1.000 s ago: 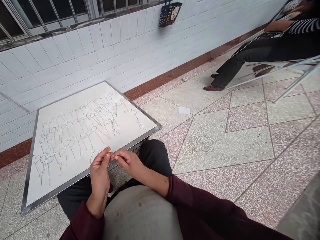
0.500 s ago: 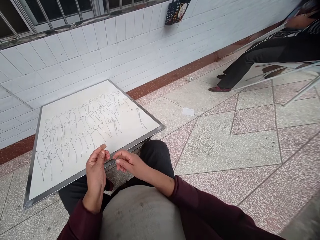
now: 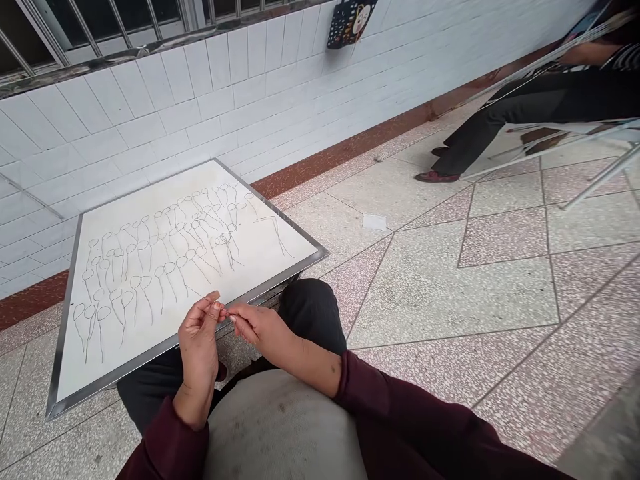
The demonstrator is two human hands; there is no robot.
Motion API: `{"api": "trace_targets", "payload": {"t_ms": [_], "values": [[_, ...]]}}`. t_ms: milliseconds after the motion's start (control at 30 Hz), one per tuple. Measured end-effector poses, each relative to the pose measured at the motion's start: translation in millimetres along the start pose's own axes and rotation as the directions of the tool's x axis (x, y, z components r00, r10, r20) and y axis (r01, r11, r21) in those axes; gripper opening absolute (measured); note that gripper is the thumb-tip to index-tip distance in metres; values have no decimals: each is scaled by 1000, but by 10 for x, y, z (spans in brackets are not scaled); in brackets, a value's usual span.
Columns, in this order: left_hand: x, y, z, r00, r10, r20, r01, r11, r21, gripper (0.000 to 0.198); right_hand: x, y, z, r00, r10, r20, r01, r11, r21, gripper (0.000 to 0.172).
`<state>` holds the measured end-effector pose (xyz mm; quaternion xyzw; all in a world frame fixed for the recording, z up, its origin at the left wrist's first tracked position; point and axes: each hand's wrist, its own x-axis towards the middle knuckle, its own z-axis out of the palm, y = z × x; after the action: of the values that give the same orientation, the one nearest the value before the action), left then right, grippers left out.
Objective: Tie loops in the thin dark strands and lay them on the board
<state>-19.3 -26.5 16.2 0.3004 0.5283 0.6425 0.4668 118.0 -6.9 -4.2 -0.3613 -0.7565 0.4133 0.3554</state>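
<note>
Left hand (image 3: 200, 340) and right hand (image 3: 263, 330) meet at the near edge of a white board (image 3: 207, 177)

In the head view, I see the seated person's two bare hands joined fingertip to fingertip, visually over the board's metal frame (image 3: 63, 350). The left hand's thumb and fingers are pinched together, a small tan tip (image 3: 214, 295) poking out above them. The right hand comes in from four o'clock, its thumb and forefinger pinched as well. Both appear to grip a fine strand (image 3: 227, 313), though it is too thin for me to be sure.

From the hands, the board spreads toward ten o'clock, across the left leg (image 3: 147, 387) and beside the right knee (image 3: 313, 310). On it lie slanting rows of thin wire pieces (image 3: 101, 333), most with a round loop at the far end and a tail pointing back to the person. One bent wire (image 3: 279, 240) lies apart, near the board's three o'clock corner.

A patterned bag (image 3: 350, 25) hangs on the white tiled wall (image 3: 225, 100) at one o'clock. At two o'clock a white slip (image 3: 374, 222) lies on the floor (image 3: 450, 293); farther out that way sits another person (image 3: 525, 103) in dark trousers, beside a pale metal frame.
</note>
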Motion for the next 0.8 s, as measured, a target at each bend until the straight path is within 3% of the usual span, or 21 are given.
{"api": "trace_targets", "payload": {"t_ms": [233,400,533,700,800], "values": [[-14,45,12,1000,15,10,-15,1000,14,29,-5,39,3,994,83,72,-97,968,233,24],[-17,58,24,997,43,-59,-40,998,56,28,-5,62,25,995,82,58,-92,975,201,22],[-13,11,33,998,49,-42,-48,998,36,32,-15,84,67,994,96,55,-109,948,300,25],[-7,-26,41,997,49,-68,-45,998,48,33,-14,74,64,993,114,37,-119,974,193,19],[-11,-21,49,999,31,-30,-30,999,29,37,-4,52,49,989,138,51,-147,954,261,20]]}}
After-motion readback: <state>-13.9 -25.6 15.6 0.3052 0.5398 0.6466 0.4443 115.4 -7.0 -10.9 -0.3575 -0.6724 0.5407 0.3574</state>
